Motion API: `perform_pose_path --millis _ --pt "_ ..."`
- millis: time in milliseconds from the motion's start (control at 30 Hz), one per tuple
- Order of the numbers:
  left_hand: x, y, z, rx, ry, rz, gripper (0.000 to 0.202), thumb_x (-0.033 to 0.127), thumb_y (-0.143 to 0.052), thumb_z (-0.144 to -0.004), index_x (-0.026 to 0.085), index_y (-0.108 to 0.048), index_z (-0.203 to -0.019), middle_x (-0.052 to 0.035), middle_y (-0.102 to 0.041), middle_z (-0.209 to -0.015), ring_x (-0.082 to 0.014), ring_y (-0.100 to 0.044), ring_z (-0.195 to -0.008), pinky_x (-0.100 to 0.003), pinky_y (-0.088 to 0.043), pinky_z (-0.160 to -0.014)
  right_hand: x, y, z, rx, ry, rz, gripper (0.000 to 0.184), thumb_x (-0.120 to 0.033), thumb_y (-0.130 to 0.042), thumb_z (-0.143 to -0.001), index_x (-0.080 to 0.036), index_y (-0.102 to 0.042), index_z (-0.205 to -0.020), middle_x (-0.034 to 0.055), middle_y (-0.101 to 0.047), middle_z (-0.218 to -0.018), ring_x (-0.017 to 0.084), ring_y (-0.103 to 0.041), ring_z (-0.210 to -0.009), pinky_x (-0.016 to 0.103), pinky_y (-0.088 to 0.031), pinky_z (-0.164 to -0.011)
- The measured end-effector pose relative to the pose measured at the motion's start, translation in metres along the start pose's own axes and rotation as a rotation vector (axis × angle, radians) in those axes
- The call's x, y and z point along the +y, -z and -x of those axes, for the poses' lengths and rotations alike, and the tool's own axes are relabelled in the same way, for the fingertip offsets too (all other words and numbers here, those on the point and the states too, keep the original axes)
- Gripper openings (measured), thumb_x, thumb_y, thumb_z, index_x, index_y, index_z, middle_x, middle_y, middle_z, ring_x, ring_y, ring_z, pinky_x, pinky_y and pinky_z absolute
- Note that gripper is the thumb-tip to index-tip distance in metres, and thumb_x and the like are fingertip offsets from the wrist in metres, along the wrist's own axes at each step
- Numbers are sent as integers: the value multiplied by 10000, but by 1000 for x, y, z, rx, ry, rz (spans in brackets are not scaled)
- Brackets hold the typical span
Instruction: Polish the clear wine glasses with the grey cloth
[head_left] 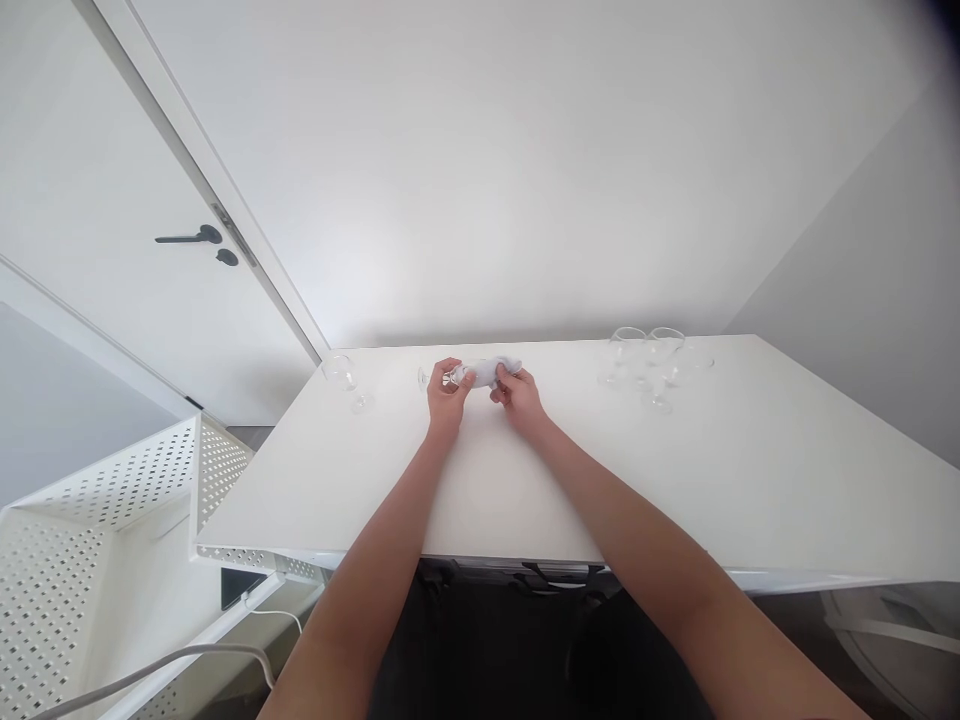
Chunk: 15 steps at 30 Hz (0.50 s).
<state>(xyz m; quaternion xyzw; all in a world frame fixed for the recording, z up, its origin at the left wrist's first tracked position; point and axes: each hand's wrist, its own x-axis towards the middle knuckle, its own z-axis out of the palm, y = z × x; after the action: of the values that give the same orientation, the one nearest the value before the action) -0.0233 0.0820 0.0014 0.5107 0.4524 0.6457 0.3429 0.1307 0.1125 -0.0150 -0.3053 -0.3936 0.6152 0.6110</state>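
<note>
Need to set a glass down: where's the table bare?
Bare: the near table beside the arms, and the right end past the glass cluster. Crowded: the far edge, with a lone glass, left hand and right hand on a held glass and cloth, and the cluster.

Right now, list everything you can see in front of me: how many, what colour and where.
table: one, white, across the middle of the view.
held glass: one, clear, on its side at the far middle of the table, between both hands.
cloth: one, pale grey, around the held glass's bowl.
single glass: one, clear, standing far left on the table.
group of glasses: three or four, clear, hard to count, far right on the table.
door: one, white, left.
door handle: one, black, on the door.
perforated rack: one, white, lower left.
cable: one, white, bottom left.
left hand: grip shut on the held glass's stem.
right hand: grip shut on the cloth.
</note>
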Motion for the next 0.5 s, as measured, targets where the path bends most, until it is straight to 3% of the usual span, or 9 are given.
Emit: perform_pose_path --millis 167,233,400,500 --pt "-3 -1 -1 44 41 121 468 517 -793 -850 266 -590 -1188 -73 -563 -1297 -203 -732 -1051 -354 -581 -937 -3 10 -7 324 154 -101 416 -607 -817 -786 -246 -626 -863 -8 -597 -810 114 -505 -615 294 -527 -593" --pt "-5 -2 -3 26 68 172 472 510 -791 -855 271 -576 -1201 -79 -541 -1321 -227 -742 -1097 -384 -586 -987 -4 8 -5 323 196 -69 385 -583 -804 -806 -245 -650 -908 10 -639 -906 125 -567 -699 304 -566 -667" --pt "-12 -4 -4 -13 120 307 483 513 -764 -890 278 -547 -1253 -110 -542 -1381 -266 -688 -1253 -446 -550 -1106 -3 -3 3 88 278 68 333 -554 -721 -890 -248 -666 -1011 45 -669 -1143 186 -647 -1042 349 -602 -869" --pt "-16 -3 -4 -71 136 403 485 499 -730 -928 291 -523 -1314 -121 -533 -1465 -274 -615 -1367 -465 -494 -1181 1 0 -3 235 269 10 345 -580 -696 -896 -270 -618 -1024 35 -640 -1195 177 -643 -1088 352 -600 -919"
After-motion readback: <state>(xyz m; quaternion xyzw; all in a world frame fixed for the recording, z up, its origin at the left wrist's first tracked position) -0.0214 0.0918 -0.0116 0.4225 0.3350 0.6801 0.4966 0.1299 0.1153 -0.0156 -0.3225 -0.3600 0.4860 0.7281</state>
